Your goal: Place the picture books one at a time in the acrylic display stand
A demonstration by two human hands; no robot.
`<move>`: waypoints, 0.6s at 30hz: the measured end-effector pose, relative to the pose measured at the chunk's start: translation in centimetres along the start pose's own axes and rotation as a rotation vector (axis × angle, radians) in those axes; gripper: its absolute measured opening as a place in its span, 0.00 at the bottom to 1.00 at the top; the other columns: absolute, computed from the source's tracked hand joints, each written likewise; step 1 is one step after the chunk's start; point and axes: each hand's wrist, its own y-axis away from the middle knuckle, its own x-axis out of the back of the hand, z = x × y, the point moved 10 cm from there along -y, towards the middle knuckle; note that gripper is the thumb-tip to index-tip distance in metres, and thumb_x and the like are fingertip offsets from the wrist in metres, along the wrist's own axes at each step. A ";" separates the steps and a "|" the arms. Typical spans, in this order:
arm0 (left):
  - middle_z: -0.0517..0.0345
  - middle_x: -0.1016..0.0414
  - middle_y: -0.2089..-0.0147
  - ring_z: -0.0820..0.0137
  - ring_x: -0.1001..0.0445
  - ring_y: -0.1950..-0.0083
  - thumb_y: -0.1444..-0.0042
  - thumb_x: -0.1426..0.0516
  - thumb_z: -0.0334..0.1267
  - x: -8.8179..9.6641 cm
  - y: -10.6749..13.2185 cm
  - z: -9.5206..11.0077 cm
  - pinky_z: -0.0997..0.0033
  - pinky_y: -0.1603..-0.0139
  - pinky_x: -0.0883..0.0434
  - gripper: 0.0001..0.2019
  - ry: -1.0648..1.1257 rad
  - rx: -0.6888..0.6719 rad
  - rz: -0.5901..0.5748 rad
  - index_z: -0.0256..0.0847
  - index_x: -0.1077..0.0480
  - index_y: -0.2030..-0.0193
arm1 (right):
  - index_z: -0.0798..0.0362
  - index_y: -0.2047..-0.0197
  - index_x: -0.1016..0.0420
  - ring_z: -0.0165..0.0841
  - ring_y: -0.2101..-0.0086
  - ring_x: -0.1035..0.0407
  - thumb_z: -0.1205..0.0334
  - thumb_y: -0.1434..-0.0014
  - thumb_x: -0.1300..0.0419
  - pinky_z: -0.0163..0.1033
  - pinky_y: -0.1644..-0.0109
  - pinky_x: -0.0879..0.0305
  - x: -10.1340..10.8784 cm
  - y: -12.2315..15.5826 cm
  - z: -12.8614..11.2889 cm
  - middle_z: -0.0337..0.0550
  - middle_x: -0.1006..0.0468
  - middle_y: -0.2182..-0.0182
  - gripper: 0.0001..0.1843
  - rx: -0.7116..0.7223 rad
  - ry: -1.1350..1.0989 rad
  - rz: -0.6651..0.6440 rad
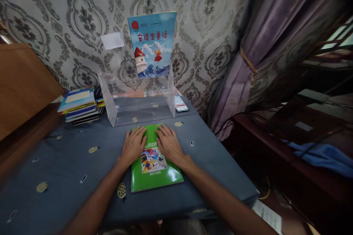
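A green book (pixel 157 181) with a colourful picture on its cover lies flat on the table, its print upside down to me. My left hand (pixel 134 143) rests on the far left part of the cover, fingers stretched out. On the far right part lies my right hand (pixel 168 141), also flat with its fingers extended. Just beyond the hands stands a clear plastic rack (pixel 143 112). A blue picture book (pixel 154 49) with red title characters stands upright at the back of the rack, above its lower shelf.
A stack of books (pixel 81 104) sits left of the rack, near a brown wooden panel (pixel 24 80). Behind the rack's right side lies a partly blurred flat item (pixel 180 102). The patterned tablecloth (pixel 68 169) ends at the right near a tied purple curtain (pixel 239 66).
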 end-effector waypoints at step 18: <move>0.49 0.33 0.33 0.62 0.39 0.29 0.33 0.53 0.35 -0.5 0.1 -1.0 0.48 0.30 0.43 0.21 0.129 0.007 0.042 0.42 0.34 0.36 | 0.54 0.32 0.38 0.42 0.32 0.46 0.59 0.32 0.48 0.58 0.29 0.55 -2.3 -2.2 -1.8 0.56 0.35 0.34 0.26 0.233 -0.018 -0.164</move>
